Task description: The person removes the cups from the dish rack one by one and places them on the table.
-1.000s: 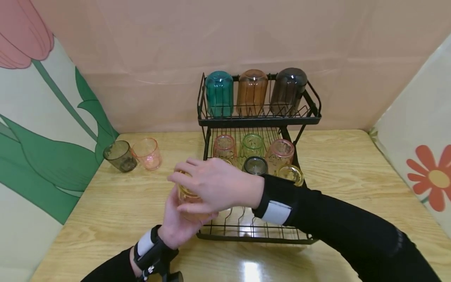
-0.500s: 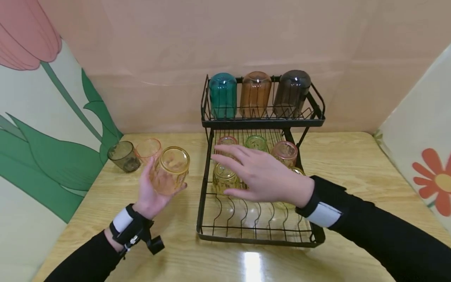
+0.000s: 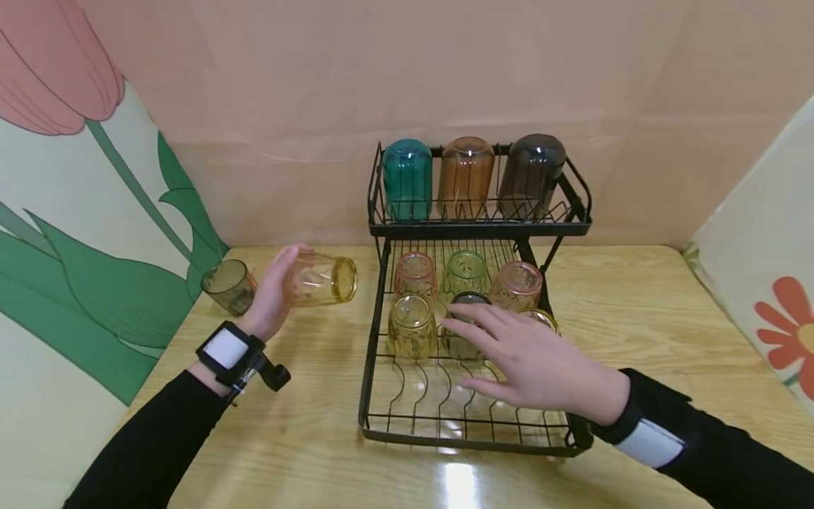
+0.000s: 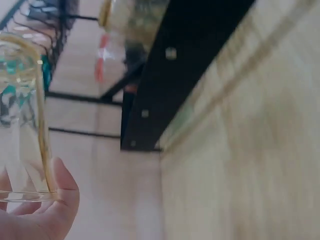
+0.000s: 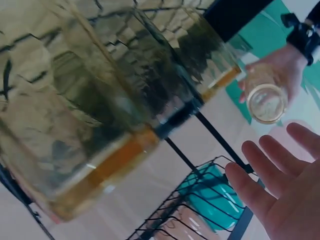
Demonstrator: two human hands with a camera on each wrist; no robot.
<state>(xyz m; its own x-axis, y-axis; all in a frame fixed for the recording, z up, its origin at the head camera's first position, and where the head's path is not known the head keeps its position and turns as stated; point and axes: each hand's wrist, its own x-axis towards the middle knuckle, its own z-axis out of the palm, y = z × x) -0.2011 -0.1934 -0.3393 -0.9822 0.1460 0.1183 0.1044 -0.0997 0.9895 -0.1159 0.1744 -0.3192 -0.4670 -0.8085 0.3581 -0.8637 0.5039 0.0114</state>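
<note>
My left hand (image 3: 270,297) holds a clear yellow glass tumbler (image 3: 321,280) left of the rack. The tumbler lies tipped on its side in the air, its thick base facing right; in the left wrist view fingers and thumb wrap its mouth end. Relaxed and spread, my right hand (image 3: 528,357) hovers over the lower tier of the black dish rack (image 3: 470,444), holding nothing. Near its fingertips stand an upside-down grey glass (image 3: 463,339) and, to the left, a yellow glass (image 3: 412,329). Another yellow glass (image 3: 540,316) is partly covered by that hand.
Behind these, two pink glasses and a green glass (image 3: 465,272) stand upside down. The upper tier bears a teal glass (image 3: 407,180), a brown glass (image 3: 467,180) and a dark grey glass (image 3: 533,177). A smoky glass (image 3: 229,286) stands upright on the table's left.
My left hand has carried the yellow tumbler left from the rack and tipped it sideways. My right hand has let go of it and moved right, over the rack's lower tier.
</note>
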